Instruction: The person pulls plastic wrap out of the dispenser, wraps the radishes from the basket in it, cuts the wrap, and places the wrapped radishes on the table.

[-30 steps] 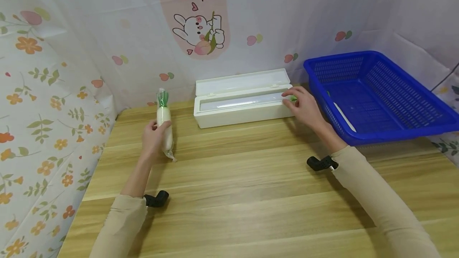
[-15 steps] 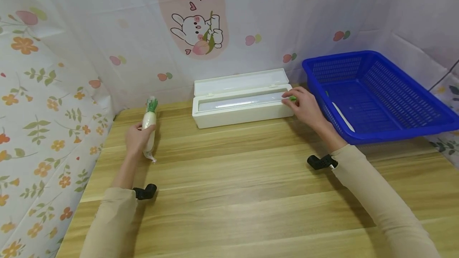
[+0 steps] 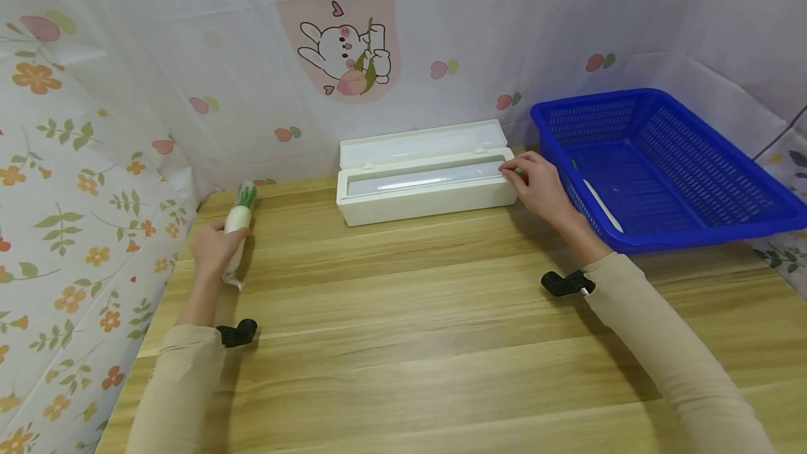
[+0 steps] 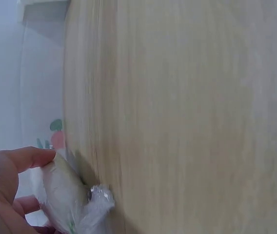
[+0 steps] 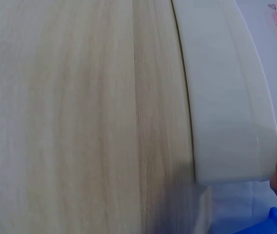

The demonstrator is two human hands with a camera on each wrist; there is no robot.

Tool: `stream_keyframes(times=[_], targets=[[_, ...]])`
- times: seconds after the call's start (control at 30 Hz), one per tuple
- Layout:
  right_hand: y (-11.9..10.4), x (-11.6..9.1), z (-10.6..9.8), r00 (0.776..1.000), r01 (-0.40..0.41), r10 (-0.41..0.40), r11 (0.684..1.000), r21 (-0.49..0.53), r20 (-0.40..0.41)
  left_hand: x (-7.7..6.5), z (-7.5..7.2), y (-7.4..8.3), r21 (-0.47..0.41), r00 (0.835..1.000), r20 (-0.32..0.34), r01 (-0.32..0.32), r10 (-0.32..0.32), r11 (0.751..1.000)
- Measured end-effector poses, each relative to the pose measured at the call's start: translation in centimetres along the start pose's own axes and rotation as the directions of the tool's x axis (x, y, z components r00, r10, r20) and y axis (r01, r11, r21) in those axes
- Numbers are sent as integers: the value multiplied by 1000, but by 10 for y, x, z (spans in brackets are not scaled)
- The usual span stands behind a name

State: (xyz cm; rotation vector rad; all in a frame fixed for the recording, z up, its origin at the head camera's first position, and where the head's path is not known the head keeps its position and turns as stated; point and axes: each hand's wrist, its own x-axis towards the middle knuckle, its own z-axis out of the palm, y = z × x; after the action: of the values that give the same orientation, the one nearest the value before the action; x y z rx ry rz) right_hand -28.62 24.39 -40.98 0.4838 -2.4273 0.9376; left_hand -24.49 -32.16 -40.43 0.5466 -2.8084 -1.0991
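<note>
A white radish [image 3: 238, 218] with green leaf stubs lies at the table's left side, wrapped in clear film. My left hand [image 3: 213, 249] grips it between thumb and fingers; in the left wrist view crumpled film [image 4: 98, 207] shows at one end. Against the back wall stands a long white cling film box [image 3: 431, 203], its lid [image 3: 422, 146] raised and a shiny film roll [image 3: 429, 179] inside. At the box's right end my right hand [image 3: 541, 188] pinches a small green knob [image 3: 518, 171], mostly hidden by the fingers.
A blue plastic basket [image 3: 700, 235] stands right of the box, close to my right forearm. Inside it lies a slim white thing [image 3: 602, 205] with a green end. Patterned cloth [image 3: 246, 90] hangs behind and left of the wooden table [image 3: 403, 342].
My left hand has moved left with the wrapped radish, away from the box, and it now tilts more. The right hand stays at the box's right end with barely any movement.
</note>
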Motion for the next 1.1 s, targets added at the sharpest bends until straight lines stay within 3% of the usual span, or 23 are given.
stream_keyframes(times=[0.27,0.57,0.73,0.97,1.1], targets=[[-2,1,-2,999,32,-32,999,-10,25,4,-7,-10,117,999,-15,-46,48,992],[1,2,-4,999,17,-16,1000,-13,50,2,-11,-15,73,999,17,-35,34,997],[3,1,-6,998,-1,0,1000,4,65,3,-13,-14,99,999,37,-37,33,994],[3,1,-7,996,-38,37,999,5,85,-1,-10,-10,102,994,28,-103,101,989],[3,1,-7,995,-41,42,999,-2,90,-4,-7,-5,81,994,33,-109,107,991]])
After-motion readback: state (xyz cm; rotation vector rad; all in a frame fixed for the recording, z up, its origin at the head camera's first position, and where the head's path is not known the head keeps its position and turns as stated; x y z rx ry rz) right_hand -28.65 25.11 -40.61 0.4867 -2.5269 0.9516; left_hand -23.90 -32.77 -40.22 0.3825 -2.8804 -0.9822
